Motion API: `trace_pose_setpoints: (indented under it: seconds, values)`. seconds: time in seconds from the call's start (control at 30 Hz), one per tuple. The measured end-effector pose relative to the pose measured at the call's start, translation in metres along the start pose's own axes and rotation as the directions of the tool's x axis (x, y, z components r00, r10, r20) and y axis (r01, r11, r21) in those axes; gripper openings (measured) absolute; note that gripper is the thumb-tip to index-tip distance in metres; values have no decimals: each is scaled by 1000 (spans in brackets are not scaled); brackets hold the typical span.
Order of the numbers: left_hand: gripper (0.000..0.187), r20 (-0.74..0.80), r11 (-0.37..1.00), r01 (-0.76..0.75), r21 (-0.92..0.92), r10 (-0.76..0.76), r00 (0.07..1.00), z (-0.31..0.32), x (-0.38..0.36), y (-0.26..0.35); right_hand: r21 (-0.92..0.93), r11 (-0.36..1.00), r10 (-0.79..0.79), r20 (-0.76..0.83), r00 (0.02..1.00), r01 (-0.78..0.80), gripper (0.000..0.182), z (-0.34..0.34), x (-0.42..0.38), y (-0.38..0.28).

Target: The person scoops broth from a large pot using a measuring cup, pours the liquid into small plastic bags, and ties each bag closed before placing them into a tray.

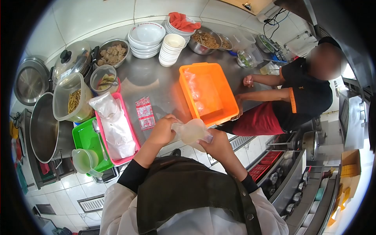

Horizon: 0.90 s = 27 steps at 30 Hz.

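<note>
Steel bench [156,78] crowded with bowls [147,39], pots, orange tub [207,92]. Left hand [162,131] and right hand [215,145] both clamped on a clear bag [192,132], held off the bench's near edge, just below the tub. Red sachets [145,112] lying near, pink tray [127,129] left of those. Co-worker's hand [238,106] gripping the tub's far side.

The steel counter [156,82] bears an orange bin [207,92], stacked bowls [147,39] and red sachets [145,112].
</note>
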<state>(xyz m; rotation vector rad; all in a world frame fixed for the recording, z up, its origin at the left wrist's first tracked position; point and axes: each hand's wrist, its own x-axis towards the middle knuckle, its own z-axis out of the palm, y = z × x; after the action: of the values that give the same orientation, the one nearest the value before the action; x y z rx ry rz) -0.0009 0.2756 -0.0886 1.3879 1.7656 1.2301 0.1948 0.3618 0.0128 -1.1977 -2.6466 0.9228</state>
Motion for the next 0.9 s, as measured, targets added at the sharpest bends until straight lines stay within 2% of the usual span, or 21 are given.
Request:
trace_pose_setpoints:
  seconds: [0.07, 0.17, 0.27, 0.37, 0.43, 0.47, 0.5, 0.53, 0.57, 0.6, 0.63, 0.67, 0.73, 0.83, 0.9]
  values:
    - [39, 6, 1000, 3, -1, -3, 1000, -2, 0, 2, -2, 1000, 8, 1, 1000, -8, 39, 0, 0, -1]
    - [37, -18, 996, -77, 50, 78, 997, 1, -1, -10, 1, 1000, 13, 4, 1000, -13, 39, -1, -1, -3]
    - [37, 4, 999, -35, 39, 35, 999, 2, 0, -12, 25, 1000, -17, -10, 1000, 17, 40, -2, -2, 1]
    - [41, -9, 996, -52, 74, 53, 999, 5, 0, -15, 108, 985, -127, -71, 989, 134, 40, 11, -1, 23]
    - [42, 16, 992, -93, 86, 92, 996, -4, 0, 1, 187, 982, -29, -60, 998, 40, 40, 28, -3, 41]
    - [41, 16, 986, -125, 114, 124, 992, -1, 1, -10, 292, 955, -29, -69, 997, 48, 39, 22, -6, 31]
    - [38, 3, 982, -108, 157, 109, 994, 5, 1, -21, 245, 969, 8, -68, 998, 9, 40, 29, -6, 39]
    - [38, -6, 971, -185, 152, 188, 982, 3, 3, -19, 194, 981, 11, -93, 996, 7, 37, 23, -8, 31]
    - [37, -12, 978, -164, 132, 167, 986, 1, 2, -15, 248, 964, 109, -26, 994, -100, 34, 13, -12, 21]
    - [36, -39, 958, -223, 178, 234, 972, 5, 4, -27, 270, 963, 21, -96, 995, 5, 33, 15, -12, 27]
    - [36, -48, 967, -213, 140, 222, 974, 8, 5, -33, 285, 952, -72, -154, 985, 114, 31, 18, -15, 33]
    - [36, -60, 976, -188, 109, 196, 979, 8, 5, -34, 292, 951, -54, -169, 984, 102, 31, 15, -19, 37]
    - [35, -27, 1000, 9, -4, -9, 1000, 7, 4, -26, 317, 943, -46, -169, 985, 99, 31, 14, -23, 34]
    - [35, -48, 998, 5, 56, -2, 999, 3, 1, -15, 386, 918, -21, -168, 986, 85, 32, 4, -31, 28]
    - [35, -54, 974, -155, 165, 165, 985, 3, -1, -39, 386, 920, -15, -150, 989, 73, 34, 9, -33, 36]
